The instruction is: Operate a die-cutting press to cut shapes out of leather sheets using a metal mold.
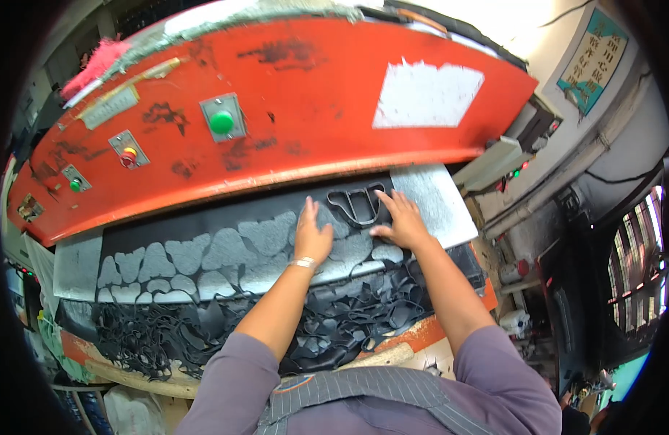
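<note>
A black sheet of material (pixel 204 221) lies on the grey bed (pixel 439 199) of an orange cutting press (pixel 298 94). Many shapes have been cut out of the sheet, leaving grey holes (pixel 226 250). A black metal cutting die (pixel 358 205) sits on the sheet near its right end. My left hand (pixel 310 233) rests flat on the sheet just left of the die, with a band at the wrist. My right hand (pixel 398 217) lies flat with fingers spread, touching the die's right side.
The press head hangs low over the bed, carrying green buttons (pixel 221 122) and a red one (pixel 129 156). A tangle of black offcut webbing (pixel 204 333) drapes over the front edge. A wall, pipes and a window grille (pixel 635 268) stand at right.
</note>
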Motion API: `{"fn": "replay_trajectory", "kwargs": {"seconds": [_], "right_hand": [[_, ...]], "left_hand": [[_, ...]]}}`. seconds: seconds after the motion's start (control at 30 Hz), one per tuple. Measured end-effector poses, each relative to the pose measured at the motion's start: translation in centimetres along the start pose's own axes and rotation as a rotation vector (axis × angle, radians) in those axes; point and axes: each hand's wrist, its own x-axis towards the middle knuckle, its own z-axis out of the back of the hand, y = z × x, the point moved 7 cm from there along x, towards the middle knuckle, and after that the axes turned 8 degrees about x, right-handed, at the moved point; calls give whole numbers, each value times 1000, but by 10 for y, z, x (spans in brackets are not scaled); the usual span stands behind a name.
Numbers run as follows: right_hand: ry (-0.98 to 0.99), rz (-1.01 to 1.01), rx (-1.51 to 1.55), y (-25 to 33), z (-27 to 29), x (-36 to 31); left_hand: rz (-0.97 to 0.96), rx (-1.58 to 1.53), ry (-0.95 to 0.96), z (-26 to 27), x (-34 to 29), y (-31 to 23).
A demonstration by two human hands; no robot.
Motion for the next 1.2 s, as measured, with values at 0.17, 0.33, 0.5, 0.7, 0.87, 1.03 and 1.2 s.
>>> {"fn": "replay_trajectory", "kwargs": {"seconds": [0.17,0.33,0.5,0.7,0.87,1.03,1.2], "right_hand": [[-342,4,44,30,44,-49],[-301,154,255,107,36,-15],[-429,250,589,238,39,82],[-198,55,580,236,8,82],[386,48,423,207,-54,-40],[656,213,204,193,-78,-169],[354,153,98,203,-73,-169]], "left_hand": [[-82,-185,-354,152,-13,58],[383,-11,-559,317,14,139],[18,496,-1270,496,-16,140],[20,274,-714,516,-42,150],[33,335,-181,350,-116,97],[76,224,213,166,-210,16],[-259,508,172,119,-218,-11]]}}
